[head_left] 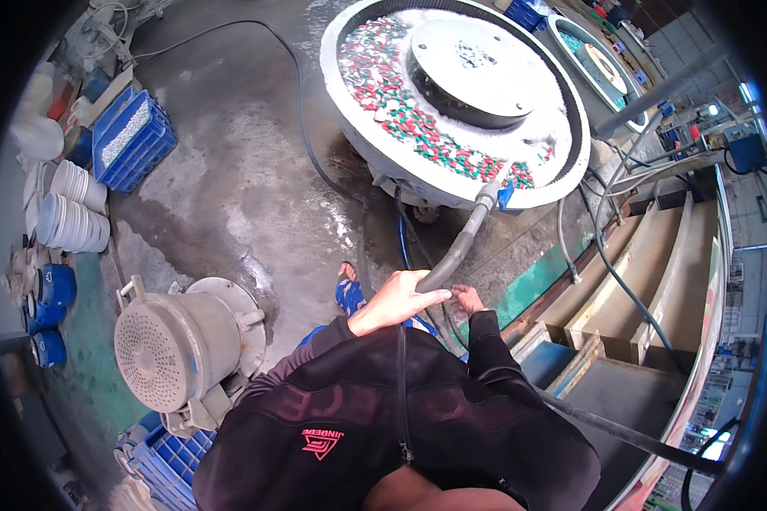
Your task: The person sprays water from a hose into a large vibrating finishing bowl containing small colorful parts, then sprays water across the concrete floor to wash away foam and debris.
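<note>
My left hand point(398, 301) is wrapped round a thick grey hose point(458, 249), its thumb lying across toward the right. The hose rises forward to the near rim of a large round vibratory tumbler bowl point(347, 92), where its nozzle point(488, 192) points inward. Small red, green and white pieces point(418, 128) lie in the bowl's ring-shaped channel, with whitish foam or water among them. Just right of the hose is my right hand point(467, 300), fingers curled in; whatever they may hold is hidden. A pale round cover point(469, 64) sits at the bowl's centre.
On the left stand a blue crate point(136, 145) of white pieces, stacked white buckets point(72, 223) and blue drums point(55, 285). A perforated metal drum machine point(175, 345) is close by my left. Long troughs point(631, 272) run along the right. A dark cable point(302, 111) crosses the wet floor.
</note>
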Demonstrator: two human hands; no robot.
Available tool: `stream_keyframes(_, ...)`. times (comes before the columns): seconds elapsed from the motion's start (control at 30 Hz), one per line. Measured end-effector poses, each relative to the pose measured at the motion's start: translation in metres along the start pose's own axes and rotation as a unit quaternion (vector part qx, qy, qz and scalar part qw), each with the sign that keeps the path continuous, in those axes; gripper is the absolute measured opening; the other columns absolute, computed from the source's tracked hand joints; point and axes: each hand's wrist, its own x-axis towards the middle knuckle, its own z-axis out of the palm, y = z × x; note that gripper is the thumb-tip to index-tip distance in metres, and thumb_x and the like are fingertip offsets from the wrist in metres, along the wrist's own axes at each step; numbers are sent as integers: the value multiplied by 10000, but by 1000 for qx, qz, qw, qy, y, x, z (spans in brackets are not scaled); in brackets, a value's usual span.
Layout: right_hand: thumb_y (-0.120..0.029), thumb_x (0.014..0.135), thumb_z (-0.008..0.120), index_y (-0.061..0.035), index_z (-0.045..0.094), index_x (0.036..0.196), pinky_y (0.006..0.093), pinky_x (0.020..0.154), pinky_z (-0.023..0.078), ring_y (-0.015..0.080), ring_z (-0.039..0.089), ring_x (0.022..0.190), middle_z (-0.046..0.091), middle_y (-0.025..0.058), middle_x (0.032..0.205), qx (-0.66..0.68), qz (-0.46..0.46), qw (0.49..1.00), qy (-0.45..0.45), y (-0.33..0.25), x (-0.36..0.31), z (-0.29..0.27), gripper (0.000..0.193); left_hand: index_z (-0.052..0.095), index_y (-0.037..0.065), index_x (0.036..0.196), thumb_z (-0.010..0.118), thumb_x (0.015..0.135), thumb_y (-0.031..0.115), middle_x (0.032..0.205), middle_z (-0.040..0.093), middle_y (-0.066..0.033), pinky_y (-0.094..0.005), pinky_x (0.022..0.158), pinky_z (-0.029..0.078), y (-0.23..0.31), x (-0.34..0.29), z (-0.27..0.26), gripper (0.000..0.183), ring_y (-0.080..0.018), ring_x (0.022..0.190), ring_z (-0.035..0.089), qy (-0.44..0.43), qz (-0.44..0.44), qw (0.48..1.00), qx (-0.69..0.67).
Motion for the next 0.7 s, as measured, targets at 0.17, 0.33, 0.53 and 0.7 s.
stream_keyframes(0.17, -179, 762, 558, -15, 587, 909, 366, 453, 461, 252, 587, 579, 610, 121, 783, -117, 75, 989, 41, 33, 7, 48, 222, 572, 15, 877, 655, 760, 326, 551, 477, 23, -220, 438, 340, 10, -6, -43, 342, -40, 481, 433, 24, -78, 992, -92)
stream_keyframes(0.33, -114, 745, 533, 18, 619, 835, 392, 424, 485, 261, 594, 539, 614, 156, 742, -56, 119, 990, 50, 2, 24, 75, 182, 590, 31, 874, 658, 758, 325, 568, 505, 8, -221, 442, 328, 6, -2, -96, 324, -48, 484, 434, 0, -115, 992, -50)
stream_keyframes(0.53, -104, 785, 513, -57, 524, 1066, 285, 397, 384, 142, 484, 479, 536, 49, 655, 51, 37, 998, 22, -93, 57, 105, 286, 593, 12, 915, 647, 764, 336, 671, 634, -21, -210, 475, 346, 1, 13, -147, 362, -45, 526, 470, -31, -95, 994, -34)
stream_keyframes(0.7, -172, 822, 510, -95, 485, 1158, 364, 587, 470, 196, 552, 667, 575, 85, 865, 52, 8, 999, -4, -156, 75, 132, 346, 565, 26, 969, 647, 768, 334, 571, 528, -1, -204, 495, 398, 4, 24, -186, 377, -73, 663, 609, -12, -109, 992, -58)
